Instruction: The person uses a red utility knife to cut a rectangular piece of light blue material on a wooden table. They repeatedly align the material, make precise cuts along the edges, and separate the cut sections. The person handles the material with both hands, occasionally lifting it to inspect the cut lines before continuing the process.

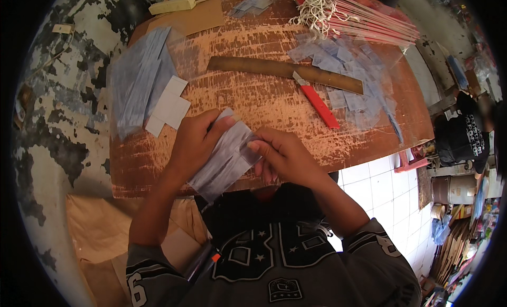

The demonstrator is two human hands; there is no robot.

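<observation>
A greyish, see-through plastic sheet (pixel 221 165) is stretched slantwise between my hands, just over the table's near edge. My left hand (pixel 198 140) grips its upper left side, the thumb lying along it. At the right end, my right hand (pixel 280 152) pinches a corner between thumb and fingers. Whether the plastic is one layer or several, I cannot tell. Left of my left hand lies a white stepped piece of card (pixel 168 106), beside a pile of long plastic strips (pixel 142 80). Beyond my right hand rests a red-handled cutter knife (pixel 319 106), its blade touching a long brown ruler-like strip (pixel 285 74).
Small cut plastic pieces (pixel 354 69) are heaped on the right of the worn wooden table (pixel 237 90). White cords with red strips (pixel 359 19) lie at the far right. A power strip (pixel 171 6) sits far left. Another person (pixel 459 132) is off to the right.
</observation>
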